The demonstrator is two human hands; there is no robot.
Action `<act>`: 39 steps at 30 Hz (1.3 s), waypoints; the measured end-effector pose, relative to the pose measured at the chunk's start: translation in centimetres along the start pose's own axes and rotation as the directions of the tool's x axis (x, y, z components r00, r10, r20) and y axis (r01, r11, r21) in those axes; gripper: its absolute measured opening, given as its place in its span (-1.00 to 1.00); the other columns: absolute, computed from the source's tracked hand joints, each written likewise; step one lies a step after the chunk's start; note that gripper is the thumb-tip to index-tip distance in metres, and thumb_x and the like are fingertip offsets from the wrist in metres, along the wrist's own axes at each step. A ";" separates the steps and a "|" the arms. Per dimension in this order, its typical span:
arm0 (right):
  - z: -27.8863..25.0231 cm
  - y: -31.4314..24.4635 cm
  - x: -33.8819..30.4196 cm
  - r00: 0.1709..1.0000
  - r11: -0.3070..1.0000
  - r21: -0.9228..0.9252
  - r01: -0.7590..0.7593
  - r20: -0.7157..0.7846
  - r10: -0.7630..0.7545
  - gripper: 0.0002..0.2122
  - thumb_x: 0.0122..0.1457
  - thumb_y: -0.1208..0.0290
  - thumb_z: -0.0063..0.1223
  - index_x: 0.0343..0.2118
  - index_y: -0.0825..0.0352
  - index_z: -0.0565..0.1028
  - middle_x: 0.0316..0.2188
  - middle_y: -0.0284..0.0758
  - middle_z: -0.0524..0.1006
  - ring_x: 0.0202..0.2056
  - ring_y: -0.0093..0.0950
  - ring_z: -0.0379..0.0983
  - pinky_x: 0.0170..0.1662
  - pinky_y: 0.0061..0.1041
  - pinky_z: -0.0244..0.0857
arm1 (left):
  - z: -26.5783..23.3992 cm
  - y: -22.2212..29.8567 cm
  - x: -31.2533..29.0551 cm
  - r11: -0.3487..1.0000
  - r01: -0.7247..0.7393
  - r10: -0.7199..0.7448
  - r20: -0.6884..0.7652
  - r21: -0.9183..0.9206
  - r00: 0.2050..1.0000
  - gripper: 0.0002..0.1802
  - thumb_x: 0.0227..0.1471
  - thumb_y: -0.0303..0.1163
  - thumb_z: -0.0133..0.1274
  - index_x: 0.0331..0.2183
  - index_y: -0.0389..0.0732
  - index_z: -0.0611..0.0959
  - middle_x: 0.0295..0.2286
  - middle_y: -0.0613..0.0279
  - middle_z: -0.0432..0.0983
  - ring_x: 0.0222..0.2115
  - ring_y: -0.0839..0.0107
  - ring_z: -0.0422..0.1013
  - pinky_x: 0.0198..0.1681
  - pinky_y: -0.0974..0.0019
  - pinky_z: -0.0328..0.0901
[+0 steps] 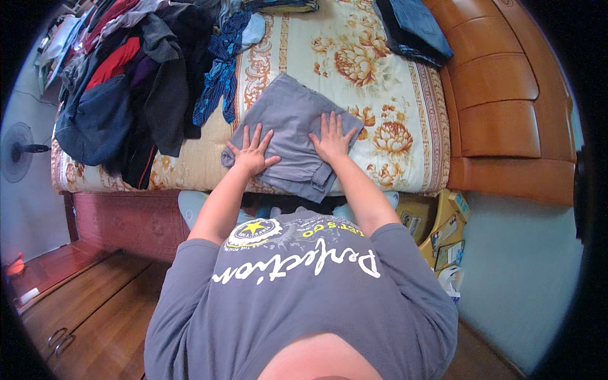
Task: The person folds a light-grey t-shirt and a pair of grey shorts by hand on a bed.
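A folded grey garment [292, 120], with a waistband-like strip at its near right corner, lies at an angle near the front edge of the bed. It looks like trousers or shorts. On its left part my left hand [253, 152] rests flat, fingers spread. My right hand [332, 139] presses flat on its right part, fingers also apart. Neither hand grasps the cloth.
Patterned bedding [392, 136] covers the bed. Left lies a heap of dark clothes [152, 82] with a blue patterned garment [221, 76] beside it. Folded jeans [415, 28] sit far right by the brown headboard [497, 95]. A fan [19, 152] stands far left.
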State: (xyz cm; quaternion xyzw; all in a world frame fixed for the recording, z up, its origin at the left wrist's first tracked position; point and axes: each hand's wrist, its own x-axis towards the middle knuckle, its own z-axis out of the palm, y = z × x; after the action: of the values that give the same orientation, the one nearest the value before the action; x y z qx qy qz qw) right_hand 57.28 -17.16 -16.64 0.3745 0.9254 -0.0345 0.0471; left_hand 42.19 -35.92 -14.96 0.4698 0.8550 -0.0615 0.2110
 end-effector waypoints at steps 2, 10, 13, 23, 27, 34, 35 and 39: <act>-1.4 -1.7 -0.9 0.998 0.997 -0.053 0.051 -0.037 -0.053 -0.33 0.11 -0.15 -0.35 0.22 0.11 -0.06 0.26 -0.32 -0.19 0.27 -0.30 -0.35 0.06 0.33 -0.43 | 0.4 -0.4 -0.3 1.000 -0.020 0.021 -0.099 0.007 0.995 -0.15 -0.10 0.37 -0.31 0.18 0.29 -0.06 0.22 0.39 -0.41 0.22 0.17 -0.49 -0.03 -0.56 -0.48; 1.9 -3.4 -7.7 0.975 0.968 0.112 0.224 -0.038 -0.221 -0.33 0.08 -0.08 -0.20 0.22 0.05 -0.06 0.26 -0.39 -0.19 0.26 -0.25 -0.34 0.13 0.22 -0.45 | 3.8 -3.4 -3.4 0.995 0.080 -0.092 -0.214 -0.066 0.972 -0.20 0.00 0.26 -0.37 0.19 0.12 -0.05 0.22 0.45 -0.30 0.23 0.38 -0.38 0.11 -0.35 -0.41; 0.1 -3.6 -10.3 0.966 0.930 0.295 -0.219 -0.066 0.248 -0.13 -0.05 -0.01 0.06 0.22 0.24 -0.16 0.21 -0.08 -0.09 0.23 -0.13 -0.25 0.15 0.10 -0.31 | 4.8 -6.5 -3.4 0.973 0.142 -0.194 -0.319 -0.180 0.928 -0.24 0.03 0.06 -0.17 0.18 0.02 0.00 0.20 0.34 -0.18 0.19 0.32 -0.14 0.10 -0.29 -0.22; 1.8 -1.8 -8.8 0.669 0.092 0.791 -0.604 0.441 0.599 -0.27 -0.20 0.20 0.31 -0.06 0.59 0.21 -0.08 0.02 0.33 -0.10 -0.14 0.31 -0.07 -0.26 0.22 | 2.5 -9.5 1.7 0.090 0.125 -0.308 0.091 -0.988 0.947 -0.68 -0.17 -0.37 0.17 -0.33 -0.37 0.55 -0.50 0.16 0.51 -0.54 0.38 0.43 -0.49 0.30 0.31; 2.9 -0.1 -7.9 0.752 -0.294 0.842 -0.452 0.537 0.384 -0.43 -0.18 0.27 0.29 -0.17 0.58 0.33 -0.24 -0.09 0.46 -0.28 -0.29 0.43 -0.25 -0.32 0.32 | 1.5 -8.9 1.2 0.317 0.034 -0.324 -0.075 -0.948 0.943 -0.75 -0.11 -0.41 0.10 -0.33 -0.35 0.56 -0.51 0.21 0.50 -0.56 0.44 0.40 -0.51 0.36 0.28; 2.8 -0.1 -9.0 0.781 -0.301 0.836 -0.458 0.540 0.313 -0.43 -0.17 0.33 0.26 -0.11 0.54 0.29 -0.16 -0.08 0.43 -0.18 -0.30 0.41 -0.19 -0.33 0.32 | -1.4 -7.2 -0.8 0.390 0.024 -0.239 -0.075 -0.921 0.968 -0.77 -0.10 -0.40 0.09 -0.35 -0.35 0.57 -0.53 0.25 0.50 -0.57 0.46 0.39 -0.52 0.37 0.26; 3.6 0.3 -8.7 0.809 -0.344 0.836 -0.428 0.524 0.267 -0.41 -0.18 0.33 0.27 -0.10 0.53 0.29 -0.15 -0.08 0.42 -0.18 -0.30 0.41 -0.19 -0.33 0.32 | -1.1 -7.3 -0.3 0.364 0.037 -0.235 -0.053 -0.931 0.971 -0.77 -0.10 -0.40 0.10 -0.36 -0.35 0.58 -0.54 0.25 0.50 -0.57 0.46 0.39 -0.52 0.37 0.26; 5.1 0.4 -8.1 0.766 -0.319 0.807 -0.497 0.581 0.276 -0.37 -0.19 0.38 0.28 -0.04 0.49 0.24 -0.11 -0.08 0.40 -0.15 -0.31 0.39 -0.16 -0.33 0.31 | 0.1 -8.1 -0.2 0.414 0.088 -0.249 -0.020 -0.906 0.968 -0.80 -0.14 -0.43 0.10 -0.40 -0.35 0.59 -0.55 0.25 0.50 -0.58 0.45 0.39 -0.53 0.36 0.25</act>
State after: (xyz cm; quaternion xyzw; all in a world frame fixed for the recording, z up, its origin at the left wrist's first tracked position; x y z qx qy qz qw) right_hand 63.63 -22.97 -20.85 0.5581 0.3812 -0.7172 -0.1695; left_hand 35.65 -40.57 -15.69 0.1996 0.8119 0.4176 0.3557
